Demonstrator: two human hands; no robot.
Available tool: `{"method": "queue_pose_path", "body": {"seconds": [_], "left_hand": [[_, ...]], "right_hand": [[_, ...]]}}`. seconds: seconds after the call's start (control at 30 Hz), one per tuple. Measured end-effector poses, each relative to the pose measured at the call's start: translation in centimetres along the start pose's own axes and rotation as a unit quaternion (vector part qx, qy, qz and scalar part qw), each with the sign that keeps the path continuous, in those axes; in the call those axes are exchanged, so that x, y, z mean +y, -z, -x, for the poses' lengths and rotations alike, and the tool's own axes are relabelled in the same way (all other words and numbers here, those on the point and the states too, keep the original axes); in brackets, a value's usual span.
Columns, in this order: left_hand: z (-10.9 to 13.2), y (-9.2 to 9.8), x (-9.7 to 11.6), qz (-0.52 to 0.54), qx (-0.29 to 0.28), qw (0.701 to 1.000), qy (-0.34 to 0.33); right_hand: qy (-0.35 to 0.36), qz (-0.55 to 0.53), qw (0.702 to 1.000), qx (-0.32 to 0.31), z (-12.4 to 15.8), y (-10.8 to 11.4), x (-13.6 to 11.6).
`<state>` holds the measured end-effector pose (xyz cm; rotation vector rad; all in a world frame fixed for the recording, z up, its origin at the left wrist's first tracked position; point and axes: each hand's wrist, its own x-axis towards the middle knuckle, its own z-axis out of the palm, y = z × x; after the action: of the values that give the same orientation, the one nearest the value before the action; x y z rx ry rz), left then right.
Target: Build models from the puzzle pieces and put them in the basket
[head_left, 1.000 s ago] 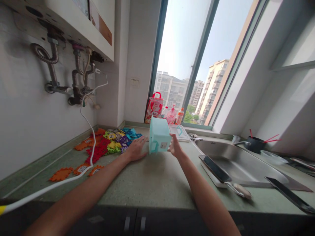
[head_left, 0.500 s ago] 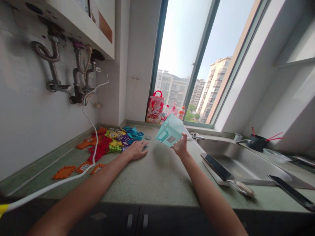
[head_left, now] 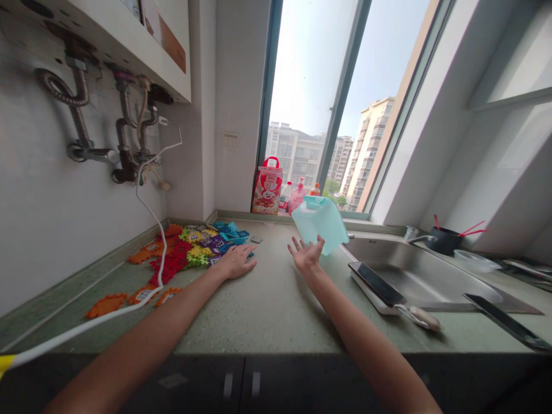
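Observation:
A pale teal plastic box (head_left: 319, 223) with a handle is tilted over, just beyond the spread fingertips of my right hand (head_left: 305, 256). That hand is open, palm toward the box, and I cannot tell whether a fingertip still touches it. My left hand (head_left: 236, 261) lies flat on the green countertop (head_left: 267, 310), fingers apart. It rests at the edge of a pile of colourful toothed foam tiles (head_left: 190, 253) in orange, red, yellow, purple and blue.
A steel sink (head_left: 422, 276) is at the right, with a cleaver on a white board (head_left: 382, 290) at its near edge and another knife (head_left: 504, 322) further right. A white cable (head_left: 129, 305) crosses the tiles. A red bag (head_left: 268, 190) and bottles stand at the window.
My right hand lifted the teal box off the counter, tipped it to the right and opened; the box is now tilted beyond the fingers. My left hand stayed by the tiles.

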<state>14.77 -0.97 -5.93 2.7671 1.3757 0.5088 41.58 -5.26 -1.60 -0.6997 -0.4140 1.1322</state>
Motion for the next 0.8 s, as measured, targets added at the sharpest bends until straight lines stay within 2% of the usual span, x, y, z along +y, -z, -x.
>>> {"method": "queue_pose_path", "body": {"seconds": [0.07,0.1,0.13,0.17,0.2,0.23,0.27,0.3,0.33,0.37,0.4,0.43,0.47,0.53,0.6,0.7,0.8], "left_hand": [[0.0,0.0,0.0,0.0,-0.004,1.0,0.001],[0.0,0.1,0.1,-0.001,-0.004,1.0,0.001],[0.0,0.1,0.1,-0.001,-0.003,1.0,0.002],[0.0,0.2,0.2,0.0,-0.002,1.0,0.003],[0.0,0.2,0.2,0.0,-0.003,1.0,0.005],[0.1,0.3,0.3,0.0,-0.005,1.0,0.007],[0.1,0.3,0.4,0.0,-0.008,1.0,0.008],[0.1,0.4,0.5,-0.001,-0.012,1.0,0.01],[0.2,0.4,0.5,-0.003,-0.016,1.0,0.011],[0.2,0.5,0.6,-0.005,-0.018,1.0,0.011],[0.2,0.5,0.6,-0.006,-0.018,1.0,0.011],[0.2,0.4,0.6,-0.007,-0.017,1.0,0.011],[0.2,0.4,0.6,-0.008,-0.016,1.0,0.011],[0.1,0.3,0.6,-0.007,-0.011,1.0,0.01],[0.0,0.2,0.5,-0.006,-0.009,1.0,0.01],[0.0,0.2,0.4,-0.006,-0.006,1.0,0.009],[0.0,0.3,0.4,-0.006,0.0,1.0,0.003]], "right_hand": [[-0.05,0.076,0.996,-0.01,0.1,-0.1,0.5],[-0.082,0.143,0.985,-0.041,0.3,-0.2,0.9],[-0.102,0.228,0.964,-0.092,0.7,-0.3,1.3],[-0.092,0.321,0.93,-0.154,1.2,-0.5,1.7],[-0.04,0.41,0.884,-0.219,1.8,-0.8,2.0],[0.054,0.486,0.828,-0.276,2.5,-1.1,2.0],[0.178,0.538,0.761,-0.315,3.3,-1.5,1.7],[0.315,0.565,0.689,-0.327,4.0,-1.8,1.1],[0.44,0.57,0.619,-0.314,4.6,-2.2,0.2],[0.54,0.562,0.563,-0.275,5.1,-2.5,-0.9],[0.612,0.554,0.522,-0.213,5.2,-2.6,-2.2],[0.652,0.557,0.498,-0.13,5.1,-2.7,-3.4],[0.663,0.572,0.48,-0.052,4.8,-2.6,-4.6],[0.631,0.626,0.455,0.061,3.4,-1.9,-6.2],[0.567,0.687,0.442,0.105,1.6,-0.8,-6.8],[0.486,0.746,0.449,0.079,-0.8,1.1,-6.8],[0.474,0.747,0.467,0.016,-2.0,2.0,-6.6]]}}
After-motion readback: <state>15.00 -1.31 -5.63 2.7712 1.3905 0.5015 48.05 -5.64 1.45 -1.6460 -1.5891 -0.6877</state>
